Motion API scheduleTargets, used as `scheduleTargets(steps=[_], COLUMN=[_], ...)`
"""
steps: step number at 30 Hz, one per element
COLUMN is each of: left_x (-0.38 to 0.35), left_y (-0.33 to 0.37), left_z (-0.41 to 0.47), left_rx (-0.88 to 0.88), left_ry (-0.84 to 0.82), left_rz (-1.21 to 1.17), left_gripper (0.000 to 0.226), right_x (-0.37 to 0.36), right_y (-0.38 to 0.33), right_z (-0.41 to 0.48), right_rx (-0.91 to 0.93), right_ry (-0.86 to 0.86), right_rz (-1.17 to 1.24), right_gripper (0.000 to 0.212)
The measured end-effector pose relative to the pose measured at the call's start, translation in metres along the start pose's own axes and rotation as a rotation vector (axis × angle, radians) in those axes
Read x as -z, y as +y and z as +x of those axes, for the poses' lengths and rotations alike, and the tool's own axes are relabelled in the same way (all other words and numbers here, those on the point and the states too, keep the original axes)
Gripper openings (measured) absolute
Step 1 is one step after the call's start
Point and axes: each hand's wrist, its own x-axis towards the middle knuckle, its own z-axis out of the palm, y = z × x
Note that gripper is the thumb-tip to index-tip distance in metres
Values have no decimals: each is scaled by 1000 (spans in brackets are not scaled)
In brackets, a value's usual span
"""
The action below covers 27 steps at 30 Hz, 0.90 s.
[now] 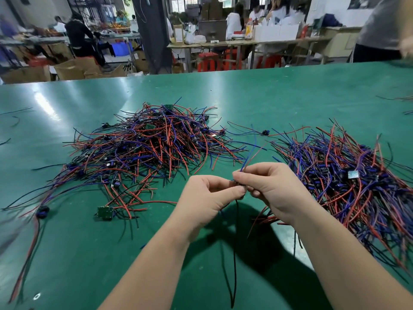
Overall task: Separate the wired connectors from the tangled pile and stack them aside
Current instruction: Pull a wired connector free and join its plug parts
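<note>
Two heaps of red, blue and black wired connectors mark the progress of the sort. The tangled pile (152, 144) sits at centre left of the frame with its wires crossing in every direction. The combed stack of separated connectors (348, 175) sits at right, its wires lying roughly parallel. Judged by bulk, the work is about half done, and the tangled pile remains large. At lower centre, between the heaps, the left hand (207, 195) and right hand (274, 186) meet above the green matte surface (268, 97). The fingers (232, 193) of both are clamped in a pinch on one small dark connector (240, 185). Its blue and red leads (252, 156) rise toward the upper right, and its black leads (234, 242) hang toward the bottom margin, apparently free of both heaps. A single loose connector (265, 132) lies in the gap between the heaps, and a small green circuit board (105, 212) lies at the lower fringe of the tangle. The path rightward to the stack looks short and unobstructed. Bare surface lies at lower left and in a wide band behind both heaps, up to the far edge across the upper third of the frame. The stack spreads to the right margin, so its outer limit cannot be told.
</note>
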Motion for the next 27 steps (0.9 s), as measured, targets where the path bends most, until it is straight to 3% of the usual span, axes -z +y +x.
scheduleTargets(steps=[3,6,10,15,18,21,23,26,27], left_x=[5,13,15,15,16,14,12,12,13], left_y=[-1,4,6,5,4,4,5,8,10], left_z=[-1,-4,-9,-13,-12,-14,-14,-9,-7], left_rx=[21,85,153,184,206,160,84,-31,-55], left_ry=[-136,-397,-579,-621,-658,-716,-678,-560,-508], left_rz=[62,33,49,36,74,63,-71,-450,-597], left_gripper=[9,9,6,9,26,24,20,23,26], right_x=[5,19,32,32,27,24,24,20,17], right_y=[-6,-17,-26,-22,-20,-18,-16,-10,-7], right_z=[0,2,3,4,5,6,7,5,4], right_rx=[-39,-59,-73,-81,-42,-46,-88,-131,-117], right_ry=[27,132,279,333,329,272,219,77,5], right_rz=[109,245,390,419,372,375,376,237,148], right_gripper=[7,19,7,12,6,31,33,14,22])
